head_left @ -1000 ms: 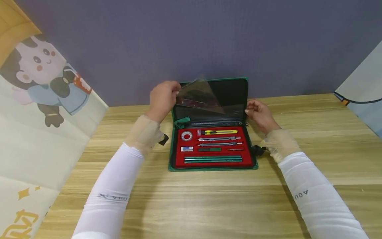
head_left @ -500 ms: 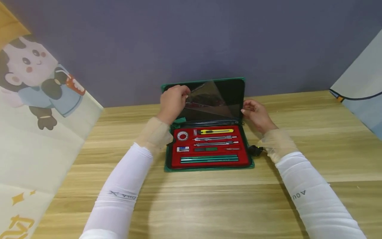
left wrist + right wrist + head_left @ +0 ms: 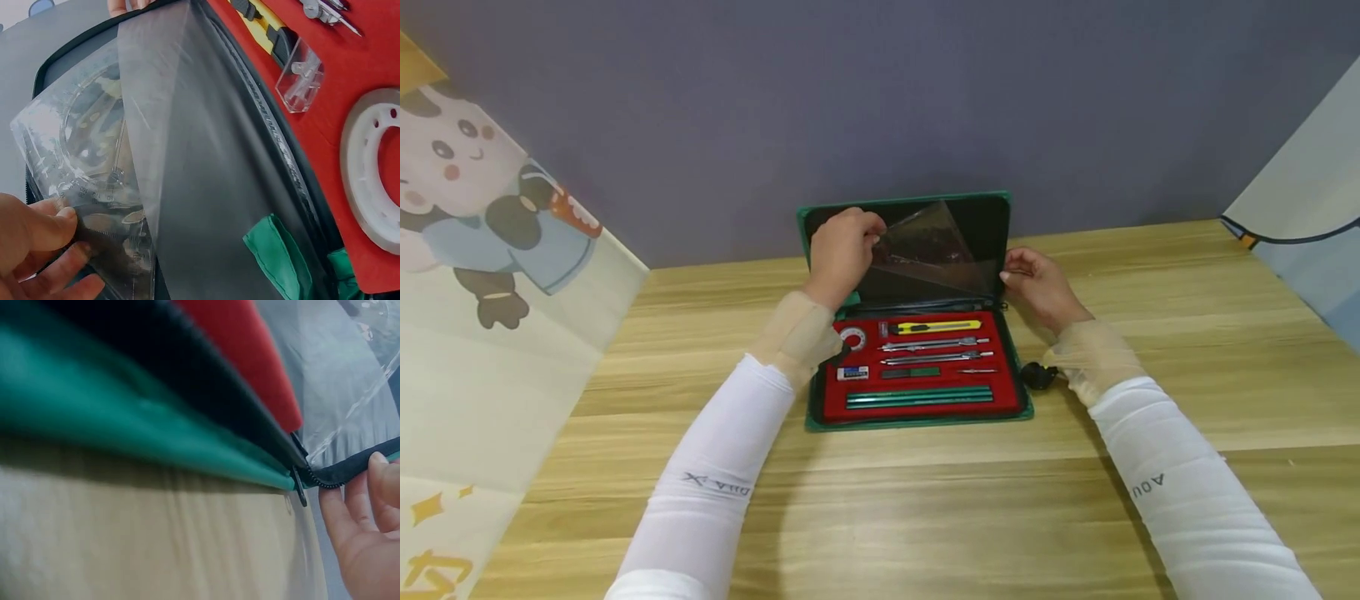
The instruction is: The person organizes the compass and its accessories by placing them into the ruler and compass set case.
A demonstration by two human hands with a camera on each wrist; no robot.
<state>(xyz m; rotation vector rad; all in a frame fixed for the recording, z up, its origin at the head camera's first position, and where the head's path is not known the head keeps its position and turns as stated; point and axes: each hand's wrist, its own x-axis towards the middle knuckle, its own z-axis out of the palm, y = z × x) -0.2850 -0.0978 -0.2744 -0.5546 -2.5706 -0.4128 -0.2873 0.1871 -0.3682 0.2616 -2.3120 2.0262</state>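
A green zip case [image 3: 917,423] lies unzipped, its black lid [image 3: 985,218] raised. My left hand [image 3: 842,254] pinches a clear plastic piece [image 3: 94,125] with ruler marks and a curved outline. In the left wrist view part of it lies against the lid's clear pocket film [image 3: 156,75]; whether it is a set square or a protractor I cannot tell. My right hand [image 3: 1037,287] pinches the lid's right zip edge [image 3: 350,467], thumb on one side and fingers on the other.
The case's red insert [image 3: 925,417] holds a yellow cutter [image 3: 936,327], compasses [image 3: 936,344], an eraser [image 3: 852,373], green pencils [image 3: 917,397] and a white ring [image 3: 853,337]. It rests on a wooden table [image 3: 925,508] before a grey-blue wall [image 3: 925,92].
My left hand has moved right across the lid with the clear plastic piece. The right hand keeps hold of the lid edge. The whole view has shifted slightly.
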